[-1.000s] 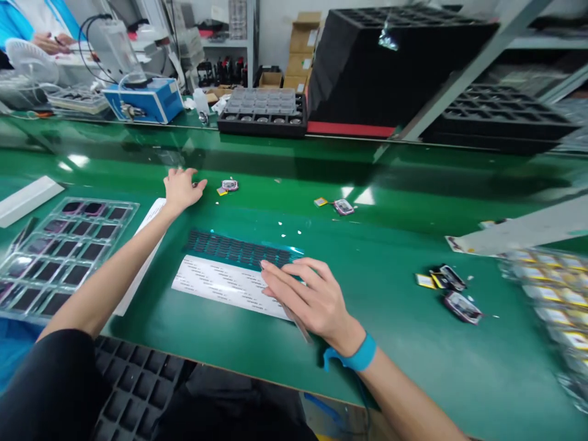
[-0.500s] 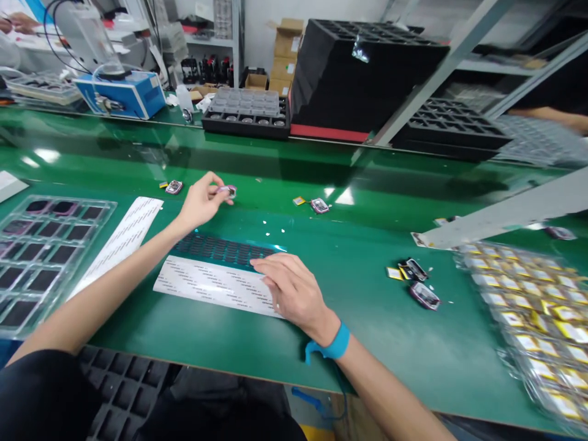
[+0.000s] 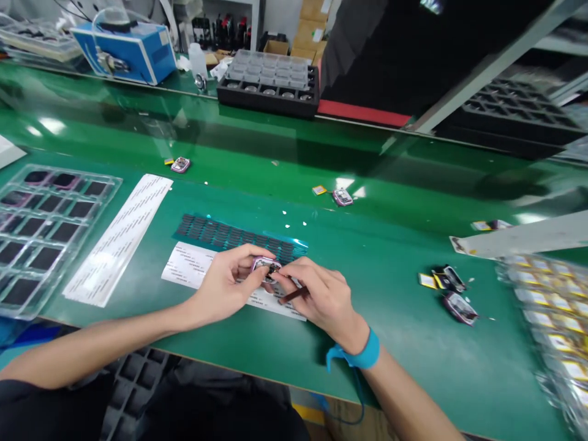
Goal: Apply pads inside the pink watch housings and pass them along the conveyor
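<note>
My left hand (image 3: 229,278) is closed around a small smartwatch case (image 3: 261,263) with a pinkish-purple rim, its open inside facing up. My right hand (image 3: 321,297) has thumb and forefinger pinched at the case's right side. A slim dark brown tool (image 3: 294,295) sticks out of its grip; whether it is tweezers or a stick I cannot tell. Under both hands lies a white printed backing sheet (image 3: 184,263), partly covered. Just behind it is a teal film sheet (image 3: 229,236) with rows of small dark strips. A blue wrist strap (image 3: 367,352) circles my right wrist.
To the left are another white printed strip (image 3: 122,239) and a clear tray (image 3: 108,184) of dark square parts. Opened cases with yellow batteries lie around, one pair at the back (image 3: 342,196). Battery trays (image 3: 551,300) stand right, beside a white metal post (image 3: 519,239).
My left hand has brought the case from the back toward me, over the white sheet. My right hand has come to meet it, with the brown tool showing. The camera view has shifted.
</note>
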Motion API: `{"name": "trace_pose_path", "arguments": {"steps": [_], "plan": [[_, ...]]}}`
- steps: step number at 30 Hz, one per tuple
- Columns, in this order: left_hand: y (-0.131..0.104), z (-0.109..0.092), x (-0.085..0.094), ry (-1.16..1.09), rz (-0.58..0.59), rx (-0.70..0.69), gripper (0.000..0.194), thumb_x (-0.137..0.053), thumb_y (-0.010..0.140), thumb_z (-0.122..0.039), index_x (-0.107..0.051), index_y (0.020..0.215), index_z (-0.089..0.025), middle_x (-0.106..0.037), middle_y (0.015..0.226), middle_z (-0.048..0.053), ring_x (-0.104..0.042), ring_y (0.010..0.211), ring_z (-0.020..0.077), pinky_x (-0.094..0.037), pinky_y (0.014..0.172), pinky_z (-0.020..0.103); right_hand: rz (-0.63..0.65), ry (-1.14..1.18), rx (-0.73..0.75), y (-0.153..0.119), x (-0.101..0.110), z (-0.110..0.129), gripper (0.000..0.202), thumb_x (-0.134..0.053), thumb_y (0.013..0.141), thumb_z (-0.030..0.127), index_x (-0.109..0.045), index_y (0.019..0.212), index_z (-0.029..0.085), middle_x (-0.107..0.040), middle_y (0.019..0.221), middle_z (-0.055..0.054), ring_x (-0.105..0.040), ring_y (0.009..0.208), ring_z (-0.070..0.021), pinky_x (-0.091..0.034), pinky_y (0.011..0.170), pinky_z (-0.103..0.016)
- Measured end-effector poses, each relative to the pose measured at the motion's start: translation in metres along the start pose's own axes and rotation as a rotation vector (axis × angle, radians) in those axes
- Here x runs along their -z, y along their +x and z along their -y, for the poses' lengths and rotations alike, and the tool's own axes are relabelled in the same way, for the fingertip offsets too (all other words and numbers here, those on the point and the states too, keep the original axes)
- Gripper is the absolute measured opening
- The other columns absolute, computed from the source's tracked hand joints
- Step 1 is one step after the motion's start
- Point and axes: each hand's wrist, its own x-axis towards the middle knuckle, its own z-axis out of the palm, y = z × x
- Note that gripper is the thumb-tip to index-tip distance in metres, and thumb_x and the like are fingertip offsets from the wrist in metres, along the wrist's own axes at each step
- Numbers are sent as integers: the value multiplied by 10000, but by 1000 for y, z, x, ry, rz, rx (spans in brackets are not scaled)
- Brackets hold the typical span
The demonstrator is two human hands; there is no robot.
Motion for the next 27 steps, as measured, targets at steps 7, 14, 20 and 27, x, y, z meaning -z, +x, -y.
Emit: {"name": "trace_pose_path", "arguments": {"steps": [7, 14, 20, 27], "plan": [[-5, 4, -2, 42, -102, -57, 166, -623, 919, -218, -644, 1059, -130, -757, 672, 26, -750, 599, 155, -588, 574, 214, 3, -18, -57, 3, -1, 9, 100, -666, 985, 130, -639, 1077, 159, -773, 873, -24, -726, 713, -107, -514, 598, -195], [-13, 2, -2, 402, -174, -282, 184, -594, 914, -108, -692, 1070, -114, -773, 726, 22, -732, 592, 122, -581, 591, 189, 137, -105, -15, -2, 9, 11, 163, -559, 1034, 150, -677, 1140, 185, -793, 957, -28, -752, 782, -128, -573, 675, -214], [-16, 3, -2, 520, -220, -417, 170, -601, 900, -80, -695, 1035, -124, -770, 731, 17, -704, 548, 110, -556, 555, 187, 258, -163, 70, 2, 21, 15, 248, -477, 1047, 112, -664, 1209, 117, -789, 1074, -88, -765, 852, -174, -597, 687, -254], [-10, 0, -1, 191, -149, -190, 54, -645, 881, -144, -601, 901, -167, -727, 671, 3, -708, 552, 124, -568, 553, 193, 72, 94, -121, 7, 13, 13, 192, -625, 990, 83, -667, 1148, 182, -785, 998, -42, -759, 848, -135, -595, 701, -207]]}}
